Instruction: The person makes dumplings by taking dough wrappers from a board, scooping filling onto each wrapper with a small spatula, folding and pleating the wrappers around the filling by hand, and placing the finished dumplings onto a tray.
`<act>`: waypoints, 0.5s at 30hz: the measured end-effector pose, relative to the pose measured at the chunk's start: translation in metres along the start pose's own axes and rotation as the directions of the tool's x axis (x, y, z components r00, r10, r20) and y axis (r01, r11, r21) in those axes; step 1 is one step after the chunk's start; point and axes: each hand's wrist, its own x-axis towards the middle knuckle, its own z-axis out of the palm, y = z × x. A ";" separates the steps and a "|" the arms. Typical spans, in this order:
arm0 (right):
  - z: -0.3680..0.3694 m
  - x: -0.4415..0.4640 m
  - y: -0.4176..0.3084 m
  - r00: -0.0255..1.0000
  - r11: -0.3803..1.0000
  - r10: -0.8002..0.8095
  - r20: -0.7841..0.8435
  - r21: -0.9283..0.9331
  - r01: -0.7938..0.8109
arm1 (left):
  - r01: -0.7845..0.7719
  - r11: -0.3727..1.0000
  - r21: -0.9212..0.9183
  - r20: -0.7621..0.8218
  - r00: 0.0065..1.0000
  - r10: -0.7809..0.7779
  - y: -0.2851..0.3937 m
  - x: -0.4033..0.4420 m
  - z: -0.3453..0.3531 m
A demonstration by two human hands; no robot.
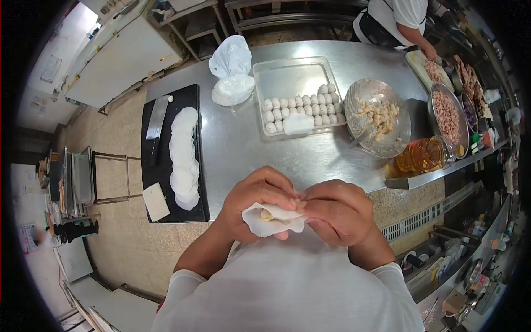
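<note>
A round white dough wrapper (287,219) with a bit of pale filling (266,215) lies across the fingers of my left hand (263,193). My right hand (338,213) pinches the wrapper's right edge, its fingertips meeting those of my left hand. Beyond them, a clear tray (293,72) holds rows of small folded dumplings (304,105) and a white piece at its front edge. To its right stands a metal bowl of filling (381,113). A row of overlapping wrappers (183,155) lies on a black board (150,188) at the left.
A cleaver (159,119) and a white block (156,202) are on the black board. White plastic bags (231,69) sit behind. At the right are an oil container (423,155) and a bowl of chopped meat (446,116). Another person (406,19) works at a cutting board.
</note>
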 end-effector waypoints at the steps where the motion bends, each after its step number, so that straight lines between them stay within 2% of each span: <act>1: -0.002 -0.002 0.002 0.999 1.000 0.012 0.048 0.003 -0.012 | 0.000 1.000 0.000 0.002 1.000 0.000 -0.001 -0.001 0.005; 3: -0.005 -0.005 0.002 0.994 1.000 0.004 0.109 -0.005 -0.003 | -0.017 0.981 -0.192 -0.288 0.957 -0.040 -0.003 -0.006 0.019; 4: -0.005 -0.007 0.002 0.985 1.000 -0.004 0.171 -0.010 0.006 | -0.016 0.981 -0.193 -0.287 0.957 -0.041 -0.005 -0.007 0.016; 5: -0.005 -0.008 0.003 0.985 1.000 -0.004 0.171 -0.010 0.006 | -0.008 0.991 -0.133 -0.196 0.980 -0.019 -0.006 -0.009 0.010; 6: -0.003 -0.010 0.004 0.994 0.999 -0.039 0.107 -0.025 0.042 | -0.005 0.997 -0.072 -0.103 0.995 -0.002 -0.006 -0.007 0.006; 7: -0.002 -0.010 0.004 0.996 0.996 -0.074 0.043 -0.041 0.076 | -0.004 0.997 -0.071 -0.103 0.995 -0.003 -0.003 -0.005 0.003; 9: 0.002 0.001 -0.002 0.999 0.998 -0.031 -0.012 -0.051 0.031 | 0.002 0.993 0.118 -0.002 1.000 -0.002 0.004 0.000 0.001; 11: 0.001 0.002 -0.003 0.997 0.998 0.011 -0.071 -0.062 -0.016 | -0.015 0.990 0.139 -0.038 0.999 0.021 0.002 0.001 0.004; 13: -0.003 -0.006 0.001 0.998 0.998 0.000 0.067 -0.057 0.004 | -0.034 0.986 0.161 -0.072 0.996 0.046 -0.003 -0.003 0.009; 15: -0.002 -0.010 0.002 0.998 0.999 -0.014 0.060 -0.047 0.017 | -0.052 0.997 -0.055 -0.259 0.965 0.036 -0.009 -0.012 0.016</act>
